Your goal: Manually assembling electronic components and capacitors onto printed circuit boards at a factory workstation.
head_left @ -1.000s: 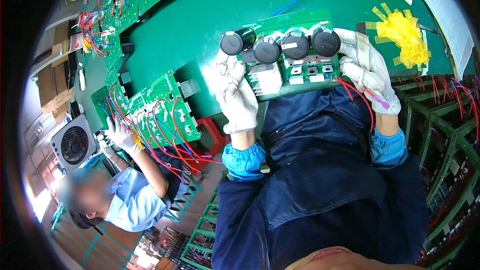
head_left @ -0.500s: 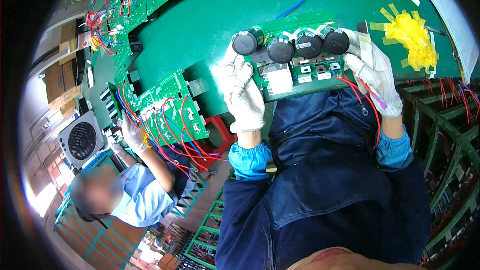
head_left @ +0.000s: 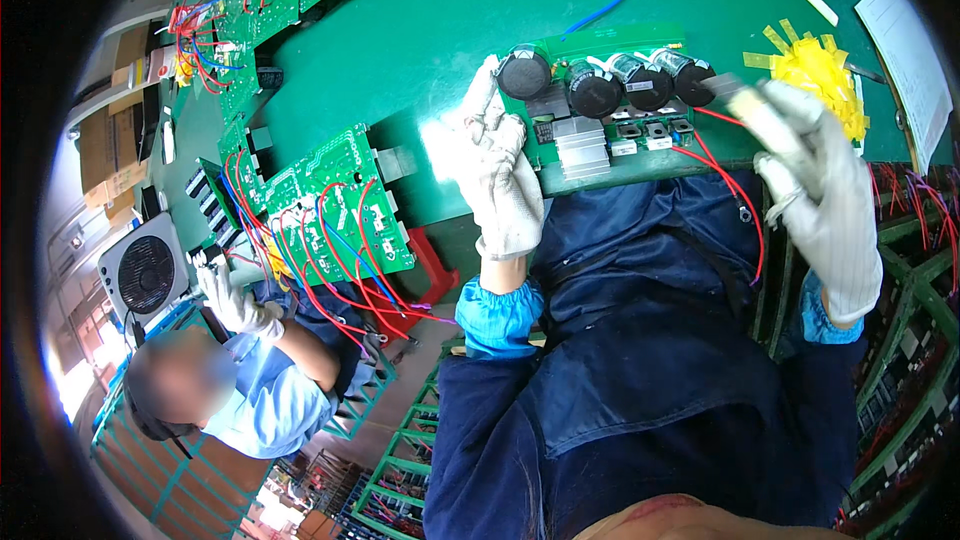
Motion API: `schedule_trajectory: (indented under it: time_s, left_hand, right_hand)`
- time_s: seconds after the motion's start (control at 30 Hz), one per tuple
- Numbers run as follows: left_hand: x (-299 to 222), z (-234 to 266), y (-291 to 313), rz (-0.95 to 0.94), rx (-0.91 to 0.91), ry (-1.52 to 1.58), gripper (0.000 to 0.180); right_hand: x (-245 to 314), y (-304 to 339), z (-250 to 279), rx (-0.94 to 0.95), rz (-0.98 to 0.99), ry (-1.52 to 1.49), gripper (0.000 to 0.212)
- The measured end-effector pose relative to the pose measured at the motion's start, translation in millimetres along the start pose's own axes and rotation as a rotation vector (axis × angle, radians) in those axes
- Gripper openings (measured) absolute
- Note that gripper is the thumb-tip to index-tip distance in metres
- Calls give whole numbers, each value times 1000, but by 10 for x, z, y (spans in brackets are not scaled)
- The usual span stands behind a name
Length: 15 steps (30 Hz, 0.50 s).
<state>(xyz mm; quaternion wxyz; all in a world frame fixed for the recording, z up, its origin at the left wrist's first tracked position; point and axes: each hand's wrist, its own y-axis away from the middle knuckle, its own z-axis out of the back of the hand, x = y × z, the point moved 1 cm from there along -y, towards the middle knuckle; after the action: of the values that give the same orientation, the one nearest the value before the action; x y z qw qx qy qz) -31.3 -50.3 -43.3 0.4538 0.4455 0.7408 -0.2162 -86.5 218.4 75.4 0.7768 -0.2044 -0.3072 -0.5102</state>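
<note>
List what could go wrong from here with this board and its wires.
1. The red wires hang past the front edge of the green table and might snag.
2. The blurred tool in the right hand has its dark tip near the rightmost capacitor; it could scratch it.
3. Only the left hand is on the circuit board, at its left end, so the board may shift.

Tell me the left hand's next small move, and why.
Probably ease the circuit board slightly farther onto the green table with the left hand: that hand is at its left end, and the board's silver heatsink sits close to the near edge, with red wires hanging over.
</note>
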Motion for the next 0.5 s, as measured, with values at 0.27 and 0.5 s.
schedule_trajectory:
  time_s: [0.27,0.5]
  left_hand:
    - [26,12,-16,-8,28,17,55]
    - [-48,-34,8,-6,128,-23,58]
  right_hand:
    - [149,-109,-397,-70,506,488,35]
    - [137,-197,-701,-150,609,451,30]
